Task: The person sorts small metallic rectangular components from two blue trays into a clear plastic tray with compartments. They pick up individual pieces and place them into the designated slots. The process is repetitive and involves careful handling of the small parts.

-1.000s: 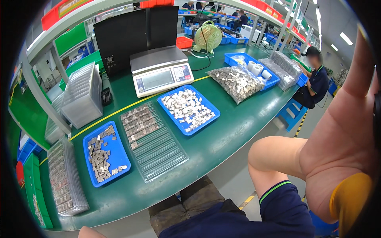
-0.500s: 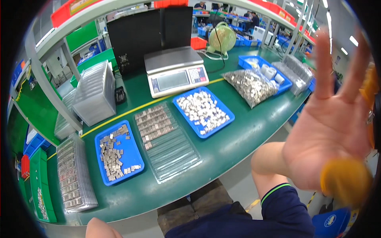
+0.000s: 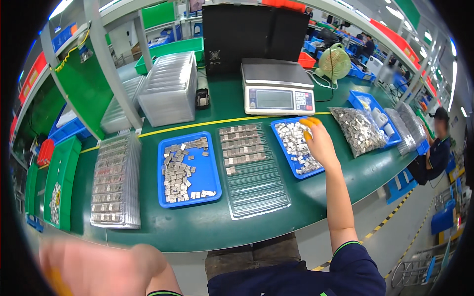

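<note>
From my end, the right grip has moved from its raised place by the lens to the right blue tray, and the left grip has come into view, nearer the wearer and left of the clear ribbed tray; my whole view has turned too.

Taking the clear ribbed tray as my mark, I count one left blue tray and one right blue tray beside it, both shallow, smooth plastic. The clear ribbed tray carries four long rows of small, blocky metal pieces and a short fifth. Loose grey pieces lie in the left blue tray; whitish pieces, too many for me to count, fill the right one. One flat-topped scale stands beyond my mark; one bulging see-through bag lies well to its right.

The right arm stretches forward, fingers bent down, yellow covers on the tips, over the whitish pieces; I cannot tell whether the grip grasps any. The left grip is blurred, its hold unreadable to me.
</note>
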A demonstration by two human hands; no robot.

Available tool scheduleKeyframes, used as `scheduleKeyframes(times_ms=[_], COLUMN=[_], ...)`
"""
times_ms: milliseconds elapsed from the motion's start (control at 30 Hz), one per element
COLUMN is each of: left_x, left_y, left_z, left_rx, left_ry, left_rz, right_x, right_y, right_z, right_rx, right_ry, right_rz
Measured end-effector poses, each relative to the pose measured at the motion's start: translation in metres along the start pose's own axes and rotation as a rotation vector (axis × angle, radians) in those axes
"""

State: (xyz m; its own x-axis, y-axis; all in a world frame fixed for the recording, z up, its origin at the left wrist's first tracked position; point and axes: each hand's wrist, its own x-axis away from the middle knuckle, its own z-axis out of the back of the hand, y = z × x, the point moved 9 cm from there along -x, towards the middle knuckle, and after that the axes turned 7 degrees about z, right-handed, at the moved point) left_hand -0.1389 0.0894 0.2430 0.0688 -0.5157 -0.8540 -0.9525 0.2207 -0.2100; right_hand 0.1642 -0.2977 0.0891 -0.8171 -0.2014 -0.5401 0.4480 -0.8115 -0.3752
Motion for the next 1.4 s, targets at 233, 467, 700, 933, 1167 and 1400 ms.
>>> scheduleKeyframes(times_ms=[233, 467, 700, 933, 1167, 1400], left_x=[0.146, 0.194, 0.215, 0.210, 0.221, 0.213], left_y=[-0.179, -0.186, -0.195, -0.226, -0.229, -0.227], left_z=[0.120, 0.158, 0.165, 0.162, 0.170, 0.178], left_rx=[-1.178, -1.752, -1.763, -1.782, -1.686, -1.584], left_ry=[-0.190, -0.735, -0.914, -1.139, -1.130, -1.020], left_rz=[0.873, 0.929, 1.007, 1.052, 1.138, 1.183], right_x=[0.033, 0.032, 0.029, 0.026, 0.030, 0.028], right_y=[0.048, 0.059, 0.063, 0.078, 0.076, 0.081], right_z=[-0.054, -0.052, -0.044, -0.038, -0.031, -0.036], right_rx=[0.087, 0.181, 0.047, -0.011, -0.104, -0.306], right_ry=[-0.282, -0.224, -0.097, -0.001, 0.108, 0.052], right_rz=[-0.099, -0.262, -0.319, -0.312, -0.375, -0.373])
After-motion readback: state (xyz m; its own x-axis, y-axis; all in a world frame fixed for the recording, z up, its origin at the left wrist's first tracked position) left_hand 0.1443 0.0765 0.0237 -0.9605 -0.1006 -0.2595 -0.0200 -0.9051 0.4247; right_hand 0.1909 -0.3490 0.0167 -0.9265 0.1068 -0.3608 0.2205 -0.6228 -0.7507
